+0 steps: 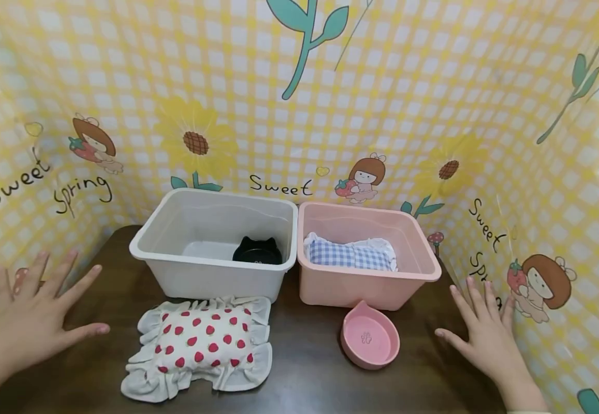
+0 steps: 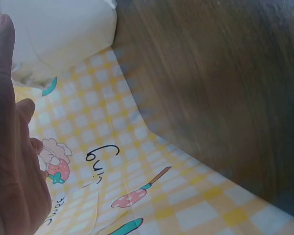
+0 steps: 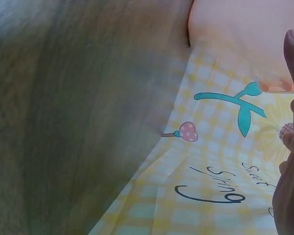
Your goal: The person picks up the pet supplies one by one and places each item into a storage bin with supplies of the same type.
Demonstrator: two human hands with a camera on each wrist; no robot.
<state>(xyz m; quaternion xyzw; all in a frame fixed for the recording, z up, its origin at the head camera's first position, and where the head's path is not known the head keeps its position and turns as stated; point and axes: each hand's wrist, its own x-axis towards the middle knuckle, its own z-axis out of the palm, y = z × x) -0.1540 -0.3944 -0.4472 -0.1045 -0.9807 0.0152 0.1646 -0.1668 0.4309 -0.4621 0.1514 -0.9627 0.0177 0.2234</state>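
My left hand (image 1: 37,313) is spread with straight fingers at the table's left side and holds nothing. Nearest to it lies a cushion (image 1: 206,339) with a strawberry print and white ruffles. On the right, my right hand (image 1: 485,333) is also spread and holds nothing; a round pink bowl (image 1: 369,339) with a pointed ear sits to its left. A white bin (image 1: 216,279) holds a black cat-eared bowl (image 1: 258,251). Beside it, a pink bin (image 1: 361,290) contains a blue-checked cushion (image 1: 351,255) with white frills. Both wrist views show the hands' edges, with fingers extended.
The dark wooden table (image 1: 309,368) bears everything. A yellow-checked cloth (image 1: 278,138) with printed flowers and figures rises behind the bins and along both sides. The two bins stand side by side at the back edge.
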